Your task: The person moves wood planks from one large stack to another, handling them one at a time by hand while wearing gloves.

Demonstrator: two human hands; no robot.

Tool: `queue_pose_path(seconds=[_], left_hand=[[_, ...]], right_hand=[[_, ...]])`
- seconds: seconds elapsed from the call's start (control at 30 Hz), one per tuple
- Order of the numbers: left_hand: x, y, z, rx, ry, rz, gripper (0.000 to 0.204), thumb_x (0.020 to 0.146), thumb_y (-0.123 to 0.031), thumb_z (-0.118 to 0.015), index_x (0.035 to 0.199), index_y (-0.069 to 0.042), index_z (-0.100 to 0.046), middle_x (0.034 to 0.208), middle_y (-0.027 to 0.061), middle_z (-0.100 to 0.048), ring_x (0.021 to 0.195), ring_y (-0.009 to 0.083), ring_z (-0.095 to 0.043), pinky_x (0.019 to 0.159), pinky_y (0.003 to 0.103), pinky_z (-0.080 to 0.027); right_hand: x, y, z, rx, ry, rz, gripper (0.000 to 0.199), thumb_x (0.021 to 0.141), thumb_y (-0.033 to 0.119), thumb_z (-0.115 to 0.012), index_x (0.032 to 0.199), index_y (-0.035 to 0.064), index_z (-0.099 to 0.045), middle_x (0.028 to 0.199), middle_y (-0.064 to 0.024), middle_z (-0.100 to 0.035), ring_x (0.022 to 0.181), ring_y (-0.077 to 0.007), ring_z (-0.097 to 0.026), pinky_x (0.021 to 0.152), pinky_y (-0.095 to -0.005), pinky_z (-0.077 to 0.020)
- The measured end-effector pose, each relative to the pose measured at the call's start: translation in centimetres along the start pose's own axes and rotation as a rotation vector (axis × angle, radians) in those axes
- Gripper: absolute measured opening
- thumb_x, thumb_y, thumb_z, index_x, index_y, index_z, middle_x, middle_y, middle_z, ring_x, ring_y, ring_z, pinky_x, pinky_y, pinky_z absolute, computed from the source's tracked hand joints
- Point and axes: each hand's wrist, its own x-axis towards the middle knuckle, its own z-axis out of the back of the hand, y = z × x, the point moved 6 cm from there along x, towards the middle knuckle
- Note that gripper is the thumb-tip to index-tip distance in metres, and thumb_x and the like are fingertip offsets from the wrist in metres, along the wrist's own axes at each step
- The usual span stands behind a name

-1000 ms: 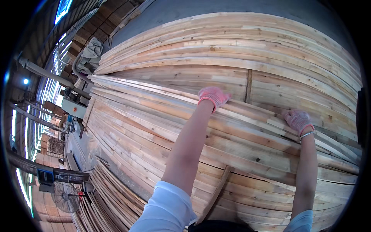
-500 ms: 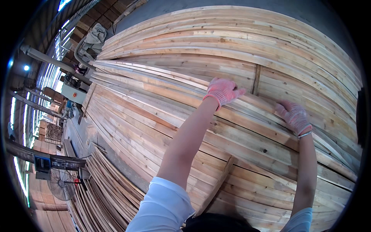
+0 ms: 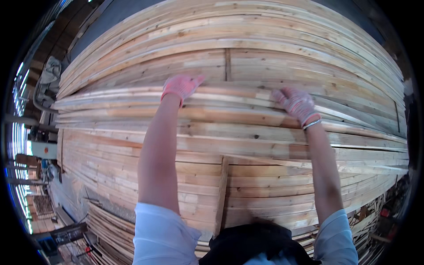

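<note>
My left hand [image 3: 182, 87], in a pink knitted glove, is closed over the far edge of a long pale wooden strip [image 3: 234, 93]. Its thumb points right along the wood. Farther right, my right hand [image 3: 296, 105], in a similar mottled pink glove, curls over the same strip. The fingertips of both hands are mostly hidden behind it. This strip lies along the far side of a row of loose wooden strips [image 3: 247, 130], which runs left to right across wider stacked boards.
A thin cross slat [image 3: 228, 64] lies on the far boards [image 3: 282, 62]; another slat [image 3: 221, 194] lies on the near boards [image 3: 260, 182]. Thin sticks [image 3: 110, 225] are piled at lower left. Machinery [image 3: 44, 150] stands along the left, and scrap wood [image 3: 375, 212] lies at lower right.
My view has turned to the right, so the boards now run nearly level across it. Both hands stay on the strip, with little clear movement along it.
</note>
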Motion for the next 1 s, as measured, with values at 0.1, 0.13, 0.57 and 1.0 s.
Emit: queue_pose_path(seconds=[0.1, 0.13, 0.57, 1.0], left_hand=[[-1.8, -0.3, 0.2, 0.05, -0.044, 0.013, 0.063, 0.086, -0.063, -0.042, 0.095, -0.007, -0.07, 0.101, 0.0144, -0.067, 0.098, 0.034, -0.06, 0.089, 0.043, -0.044], [-2.2, -0.1, 0.0, 0.066, -0.075, 0.015, 0.061, 0.086, -0.061, -0.043, 0.094, -0.008, -0.07, 0.1, 0.0141, -0.067, 0.097, 0.0339, -0.06, 0.089, 0.043, -0.043], [-11.2, 0.1, 0.9, -0.086, -0.439, -0.124, 0.033, 0.083, -0.039, -0.061, 0.079, -0.008, -0.069, 0.082, 0.0095, -0.066, 0.088, 0.029, -0.06, 0.096, 0.043, -0.037], [-22.2, 1.1, -3.8, -0.22, -0.76, -0.233, 0.052, 0.08, -0.031, -0.065, 0.124, -0.005, -0.054, 0.126, 0.0154, -0.053, 0.12, 0.0374, -0.046, 0.108, 0.05, -0.027]], right_hand=[[-1.4, 0.4, 0.6, -0.071, 0.025, -0.005, 0.05, 0.09, 0.053, -0.046, 0.095, 0.0084, -0.067, 0.093, -0.0174, -0.067, 0.095, -0.0346, -0.062, 0.082, -0.0445, -0.0487], [-1.8, 0.8, 1.0, -0.101, 0.024, 0.005, 0.049, 0.09, 0.053, -0.047, 0.093, 0.008, -0.067, 0.092, -0.0172, -0.067, 0.094, -0.0344, -0.062, 0.082, -0.0446, -0.0488], [-9.1, 3.0, 2.4, -0.115, -0.187, 0.222, 0.047, 0.079, 0.053, -0.06, 0.09, 0.007, -0.057, 0.083, -0.0118, -0.06, 0.085, -0.0294, -0.059, 0.081, -0.0407, -0.0461], [-17.8, 3.4, -0.1, -0.135, -0.399, 0.408, 0.076, 0.067, 0.038, -0.071, 0.132, 0.0073, -0.045, 0.131, -0.0141, -0.047, 0.122, -0.0333, -0.044, 0.109, -0.0516, -0.0294]])
